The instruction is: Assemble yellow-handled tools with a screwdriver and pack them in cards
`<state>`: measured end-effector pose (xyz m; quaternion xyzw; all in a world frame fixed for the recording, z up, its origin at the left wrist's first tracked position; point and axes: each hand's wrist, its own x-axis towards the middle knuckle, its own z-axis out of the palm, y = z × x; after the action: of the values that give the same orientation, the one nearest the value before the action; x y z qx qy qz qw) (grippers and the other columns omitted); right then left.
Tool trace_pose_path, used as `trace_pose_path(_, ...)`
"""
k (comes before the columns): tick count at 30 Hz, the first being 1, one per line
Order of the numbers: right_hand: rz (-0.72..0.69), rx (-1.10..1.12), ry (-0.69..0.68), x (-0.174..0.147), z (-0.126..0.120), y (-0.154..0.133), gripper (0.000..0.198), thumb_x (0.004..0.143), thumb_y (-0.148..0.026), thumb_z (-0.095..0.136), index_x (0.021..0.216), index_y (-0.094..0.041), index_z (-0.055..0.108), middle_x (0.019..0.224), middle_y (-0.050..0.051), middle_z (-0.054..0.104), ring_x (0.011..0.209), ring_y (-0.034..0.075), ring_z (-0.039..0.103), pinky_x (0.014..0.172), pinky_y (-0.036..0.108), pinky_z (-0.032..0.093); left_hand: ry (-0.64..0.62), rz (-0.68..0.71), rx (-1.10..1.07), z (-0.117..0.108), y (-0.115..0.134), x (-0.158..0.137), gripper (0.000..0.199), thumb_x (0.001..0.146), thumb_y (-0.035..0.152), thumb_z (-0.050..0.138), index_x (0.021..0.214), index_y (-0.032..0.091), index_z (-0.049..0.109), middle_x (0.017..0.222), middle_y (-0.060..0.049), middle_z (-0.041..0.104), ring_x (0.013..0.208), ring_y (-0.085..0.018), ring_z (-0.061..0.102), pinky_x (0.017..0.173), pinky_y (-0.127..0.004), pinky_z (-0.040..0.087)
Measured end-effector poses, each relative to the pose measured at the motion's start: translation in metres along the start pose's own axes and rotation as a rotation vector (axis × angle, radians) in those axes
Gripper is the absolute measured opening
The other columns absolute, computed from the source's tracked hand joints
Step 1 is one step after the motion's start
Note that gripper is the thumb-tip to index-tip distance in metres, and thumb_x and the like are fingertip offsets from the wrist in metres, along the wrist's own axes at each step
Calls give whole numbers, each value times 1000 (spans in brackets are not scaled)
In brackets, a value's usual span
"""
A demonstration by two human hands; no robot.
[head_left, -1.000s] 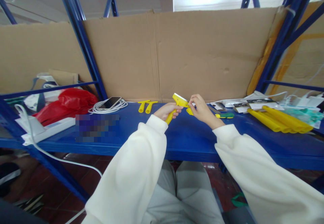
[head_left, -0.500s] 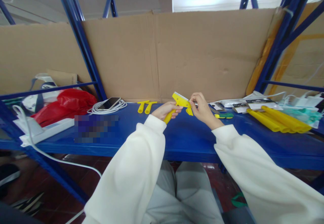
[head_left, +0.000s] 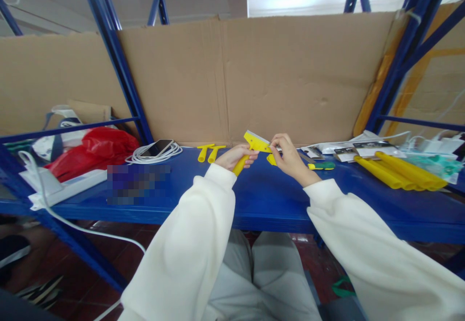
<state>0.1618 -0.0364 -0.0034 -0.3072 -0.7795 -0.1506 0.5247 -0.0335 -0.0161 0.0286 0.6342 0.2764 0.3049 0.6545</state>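
My left hand (head_left: 239, 157) is wrapped round the handle of a yellow scraper (head_left: 256, 143), its head raised above the blue shelf. A thin pale blade edge runs along the top of that head. At the head's right end, my right hand (head_left: 286, 154) has its thumb and fingertips pinched together; the fingers hide what lies between them. Just under those fingers shows a small yellow piece (head_left: 271, 160), and whether it is held or lying on the shelf I cannot tell. Two yellow T-shaped scraper pieces (head_left: 209, 153) lie to the left of my left hand.
Right of my hands lie a green-and-yellow screwdriver (head_left: 321, 166), several yellow tubes (head_left: 401, 172) and plastic packets (head_left: 348, 152). On the left are a phone (head_left: 158, 148) on a coiled white cable, a red bag (head_left: 98, 149) and a power strip (head_left: 72, 188). Cardboard (head_left: 290, 79) stands behind.
The scraper and my left hand have shifted slightly left and the head has tilted a little. My right fingers stay at its right end, with more of the gap to the lower yellow piece showing.
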Motion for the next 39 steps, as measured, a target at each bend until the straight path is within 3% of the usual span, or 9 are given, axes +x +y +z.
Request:
trace_pose_path(18, -9, -191, -128, -2, 6, 3, 9, 87, -16, 47, 83, -23, 50, 99, 12, 58, 95, 27, 55, 83, 42, 46, 133, 3, 108, 11, -3, 2, 25, 86, 3, 53, 67, 18, 44, 51, 6, 42, 35, -4, 33, 36, -14, 24)
trace_pose_path(27, 77, -221, -152, -5, 14, 9, 9, 85, -16, 50, 80, -23, 52, 98, 12, 59, 93, 28, 53, 82, 45, 45, 216, -37, 193, 20, -3, 2, 28, 88, 1, 50, 65, 17, 46, 50, 6, 41, 34, -3, 32, 36, -15, 23)
trace_pose_path(32, 169, -108, -101, -9, 21, 27, 4, 83, -22, 56, 82, -23, 52, 97, 10, 59, 97, 29, 54, 88, 49, 44, 211, -43, 181, 18, -3, 3, 27, 87, 2, 51, 66, 17, 45, 50, 6, 41, 34, -3, 31, 36, -15, 22)
trace_pose_path(39, 385, 31, -40, -16, 36, 49, 37, 80, -46, 64, 104, -21, 54, 111, 13, 60, 109, 28, 56, 98, 50, 44, 183, -78, 122, 12, -4, 7, 25, 87, 2, 51, 70, 19, 43, 49, 7, 40, 34, -4, 30, 36, -15, 22)
